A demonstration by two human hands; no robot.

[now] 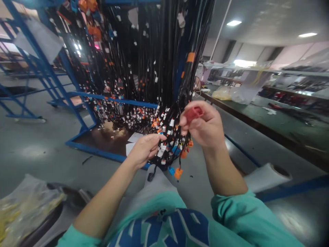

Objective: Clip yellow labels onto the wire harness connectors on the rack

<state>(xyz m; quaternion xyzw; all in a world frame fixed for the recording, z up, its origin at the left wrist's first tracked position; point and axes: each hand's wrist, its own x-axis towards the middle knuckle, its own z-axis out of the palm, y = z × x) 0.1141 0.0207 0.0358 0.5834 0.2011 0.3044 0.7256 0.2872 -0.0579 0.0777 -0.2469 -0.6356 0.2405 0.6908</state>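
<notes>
A thick bundle of black wire harnesses [164, 85] hangs from a blue rack, its lower end full of small white, orange and blue connectors [168, 137]. My left hand [144, 148] pinches wires and connectors at the bottom of the bundle. My right hand [203, 125] is raised beside the bundle and holds a small red plastic connector [194, 113] between thumb and fingers, close to the hanging wires. An orange connector [178, 173] and a blue one dangle below my left hand.
The blue metal rack [77, 99] stands on a grey floor, with more blue frames at the far left. A long green workbench [269, 120] with plastic bags runs along the right. A white paper roll [267, 176] lies near my right arm. A plastic bag [25, 206] sits at lower left.
</notes>
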